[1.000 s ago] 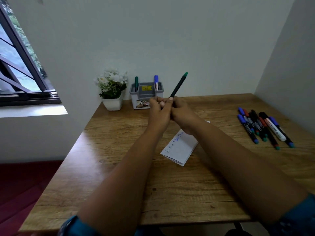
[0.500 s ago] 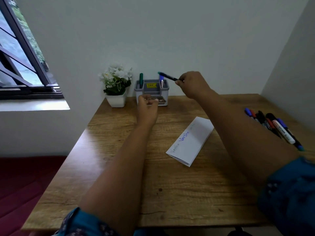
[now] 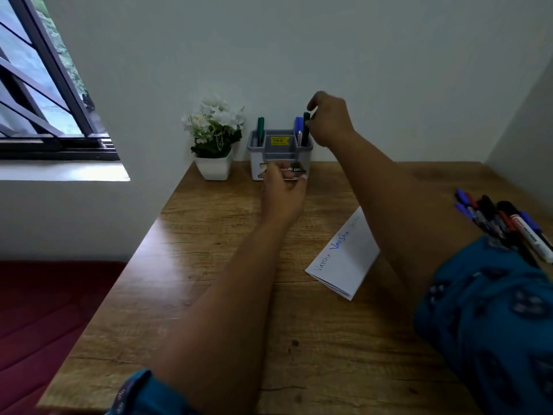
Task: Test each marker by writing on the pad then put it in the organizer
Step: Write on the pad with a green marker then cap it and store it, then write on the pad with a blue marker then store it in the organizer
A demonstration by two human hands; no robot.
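Three markers upright in organizer [image 3: 279,151], right grip [image 3: 329,121] pinching green marker [image 3: 305,128], left grip [image 3: 284,190] steadying organizer.

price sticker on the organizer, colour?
Yellow sticker, on the grey organizer; head view.

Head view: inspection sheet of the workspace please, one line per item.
Surface: wooden table, bare at front left.
Job's things: grey organizer at the back holds a green marker left, a blue marker and a dark marker right; folded pad with writing; loose markers far right.
Clutter: potted white flowers.
Hands: right hand pinches the dark marker; left hand steadies the organizer.
Cables: nothing seen.
Surroundings: white wall, window left.
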